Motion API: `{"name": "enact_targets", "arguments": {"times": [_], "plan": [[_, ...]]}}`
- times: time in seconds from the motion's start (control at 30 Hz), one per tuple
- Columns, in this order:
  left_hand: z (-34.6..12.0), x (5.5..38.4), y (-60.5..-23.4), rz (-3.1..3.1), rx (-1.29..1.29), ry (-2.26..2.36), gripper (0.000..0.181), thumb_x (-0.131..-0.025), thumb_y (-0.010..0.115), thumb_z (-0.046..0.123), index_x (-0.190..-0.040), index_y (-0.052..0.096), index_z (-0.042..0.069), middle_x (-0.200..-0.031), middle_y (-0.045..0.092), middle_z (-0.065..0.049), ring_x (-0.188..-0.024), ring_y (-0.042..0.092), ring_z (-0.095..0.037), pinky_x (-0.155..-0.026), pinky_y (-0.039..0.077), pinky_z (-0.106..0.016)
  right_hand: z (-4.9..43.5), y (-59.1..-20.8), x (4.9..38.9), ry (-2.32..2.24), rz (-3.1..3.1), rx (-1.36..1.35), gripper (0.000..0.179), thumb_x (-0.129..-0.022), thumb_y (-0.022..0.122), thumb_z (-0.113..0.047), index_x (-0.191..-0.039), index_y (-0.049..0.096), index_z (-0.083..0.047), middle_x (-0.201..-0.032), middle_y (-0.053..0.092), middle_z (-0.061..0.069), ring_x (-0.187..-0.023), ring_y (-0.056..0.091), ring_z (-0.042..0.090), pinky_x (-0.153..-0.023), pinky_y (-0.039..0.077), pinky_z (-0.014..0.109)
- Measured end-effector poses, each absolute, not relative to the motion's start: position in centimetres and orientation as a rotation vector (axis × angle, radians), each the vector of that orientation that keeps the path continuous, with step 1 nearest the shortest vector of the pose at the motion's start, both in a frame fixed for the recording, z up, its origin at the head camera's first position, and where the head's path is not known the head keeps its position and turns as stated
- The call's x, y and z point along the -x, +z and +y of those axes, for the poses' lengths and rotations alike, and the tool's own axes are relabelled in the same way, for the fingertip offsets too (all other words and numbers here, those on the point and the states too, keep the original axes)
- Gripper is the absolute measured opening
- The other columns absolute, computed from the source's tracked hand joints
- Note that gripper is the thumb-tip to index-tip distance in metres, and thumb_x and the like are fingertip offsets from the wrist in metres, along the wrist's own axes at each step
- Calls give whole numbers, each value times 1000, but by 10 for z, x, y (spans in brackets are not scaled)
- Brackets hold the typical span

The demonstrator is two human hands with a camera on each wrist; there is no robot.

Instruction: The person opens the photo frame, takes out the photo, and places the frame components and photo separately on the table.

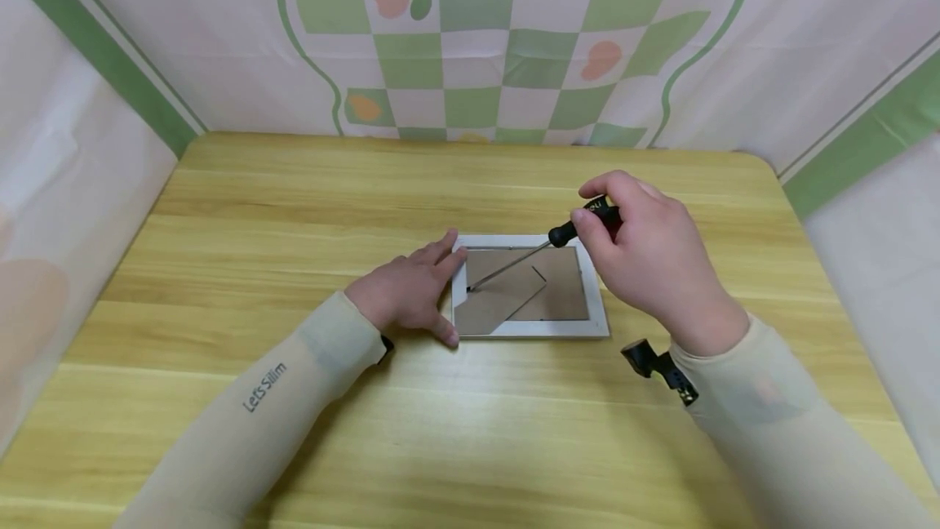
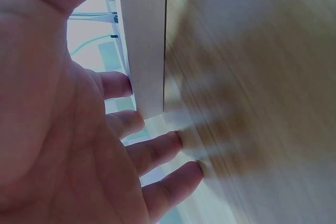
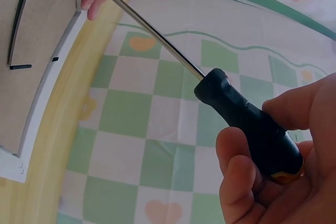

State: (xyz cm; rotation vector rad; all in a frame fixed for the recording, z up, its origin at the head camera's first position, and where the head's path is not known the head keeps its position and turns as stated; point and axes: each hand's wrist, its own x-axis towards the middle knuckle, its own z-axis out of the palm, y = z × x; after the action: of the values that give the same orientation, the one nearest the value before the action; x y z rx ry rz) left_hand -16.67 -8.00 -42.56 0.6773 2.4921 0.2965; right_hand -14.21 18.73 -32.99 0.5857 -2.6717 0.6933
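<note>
White picture frame [image 1: 558, 329] lies on the wood-grain table [image 1: 441, 439] between your hands, its brown backing board [image 1: 561, 296] uppermost. Your left hand [image 1: 407, 288] is spread against its left edge; your right hand [image 1: 654, 260] pinches the screwdriver [image 1: 562, 234] by its handle, the shaft slanting over the board. From above, your right hand hides the frame's upper-right corner. A checked curtain [image 1: 477, 60] hangs behind the table. Only the right wrist view shows the handle's orange end; the left wrist view shows the frame's outer side wall. "eli" is legible on the handle, "Let's" on your left sleeve [image 1: 264, 386].
</note>
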Motion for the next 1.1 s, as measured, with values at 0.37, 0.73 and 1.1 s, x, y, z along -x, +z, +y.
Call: {"name": "enact_targets", "arguments": {"times": [0.37,0.73,1.1], "plan": [[-80,164,-426,2481,-666,310,126,-71,81,64,-162,5,18,-164,-16,-1,-150,2,-25,-115,17,-54,200,-320,140,1317,-2856,-397,45,-102,54,-20,-144,42,-12,-113,65,4,-83,63,22,-68,47,32],[-78,163,-426,2489,-672,311,125,-72,80,64,-162,5,19,-165,-15,-1,-150,1,-24,-115,18,-53,218,-342,141,2338,-2252,-398,24,-99,60,-2,-120,55,8,-122,65,19,-98,65,25,-80,54,27],[-78,163,-423,2480,-664,315,125,-73,80,63,-162,4,19,-164,-16,-1,-150,0,-24,-116,16,-53,214,-358,140,2498,-1988,-497,27,-100,55,2,-126,52,9,-122,63,23,-114,60,34,-90,52,35]]}}
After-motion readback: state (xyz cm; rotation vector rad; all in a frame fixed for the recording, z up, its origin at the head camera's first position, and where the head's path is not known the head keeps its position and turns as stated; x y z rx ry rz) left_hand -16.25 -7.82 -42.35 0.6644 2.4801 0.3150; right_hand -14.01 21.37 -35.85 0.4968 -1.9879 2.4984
